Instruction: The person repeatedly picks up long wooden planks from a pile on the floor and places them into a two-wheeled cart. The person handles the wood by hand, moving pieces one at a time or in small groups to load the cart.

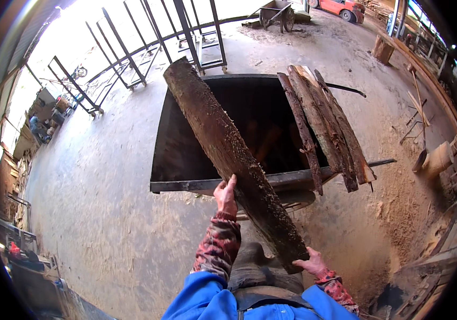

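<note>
A long, bark-covered wood slab slants across the middle, its far end over the dark metal cart and its near end close to my body. With fingers closed round its left edge about halfway along, my left hand holds it, thumb on top. My right hand grips the near end from the right side. The undersides of both grips are hidden by the slab. Several narrower bark slabs lie side by side across the cart's right end. Inside the cart's dark box, some wood pieces show faintly.
Wheeled metal frames stand at the far left. Farther back are a wheeled cart and a red vehicle. On the right, a shovel leans near a cut log, with sawdust over the floor.
</note>
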### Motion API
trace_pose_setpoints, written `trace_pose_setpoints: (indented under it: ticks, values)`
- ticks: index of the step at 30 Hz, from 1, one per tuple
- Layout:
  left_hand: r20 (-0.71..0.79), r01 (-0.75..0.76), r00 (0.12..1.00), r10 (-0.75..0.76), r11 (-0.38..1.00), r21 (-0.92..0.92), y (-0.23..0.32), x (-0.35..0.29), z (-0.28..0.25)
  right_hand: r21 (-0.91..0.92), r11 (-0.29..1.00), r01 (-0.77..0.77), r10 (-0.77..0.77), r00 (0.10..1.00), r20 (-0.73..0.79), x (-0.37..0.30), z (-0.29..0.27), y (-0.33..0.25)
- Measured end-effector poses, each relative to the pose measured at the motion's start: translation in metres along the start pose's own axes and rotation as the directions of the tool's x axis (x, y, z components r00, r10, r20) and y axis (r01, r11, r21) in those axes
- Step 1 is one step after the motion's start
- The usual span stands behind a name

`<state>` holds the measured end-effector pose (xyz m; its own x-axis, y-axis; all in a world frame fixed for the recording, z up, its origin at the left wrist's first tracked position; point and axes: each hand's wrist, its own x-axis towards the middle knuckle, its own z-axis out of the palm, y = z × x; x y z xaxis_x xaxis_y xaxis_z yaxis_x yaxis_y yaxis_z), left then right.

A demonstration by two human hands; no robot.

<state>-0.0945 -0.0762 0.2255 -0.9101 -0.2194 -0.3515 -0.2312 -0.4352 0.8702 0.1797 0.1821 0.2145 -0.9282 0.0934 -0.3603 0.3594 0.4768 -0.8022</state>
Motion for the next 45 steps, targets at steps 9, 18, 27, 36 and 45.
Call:
trace_pose_setpoints:
  ticks: [9, 18, 27, 36, 45]
  values:
    - [-0.064, -0.074, 0.994, 0.087, 0.982, 0.175, 0.089, 0.176, -0.043, 0.293, 0.956, 0.019, -0.040, 0.997, 0.068, 0.097, 0.130, -0.132]
    - [-0.106, -0.052, 0.989, 0.107, 0.904, 0.424, 0.123, 0.268, -0.091, 0.505, 0.859, -0.084, 0.009, 0.989, 0.151, 0.136, 0.238, -0.209]
    - [-0.044, -0.064, 0.995, 0.094, 0.885, 0.461, 0.132, 0.331, -0.108, 0.518, 0.850, -0.096, 0.018, 0.988, 0.154, 0.175, 0.276, -0.239]
    - [-0.013, -0.116, 0.991, 0.133, 0.904, 0.412, 0.137, 0.342, -0.102, 0.598, 0.787, -0.150, 0.052, 0.983, 0.178, 0.186, 0.281, -0.247]
    - [-0.011, -0.127, 0.989, 0.146, 0.893, 0.432, 0.137, 0.341, -0.118, 0.499, 0.858, -0.119, -0.013, 0.967, 0.253, 0.185, 0.280, -0.250]
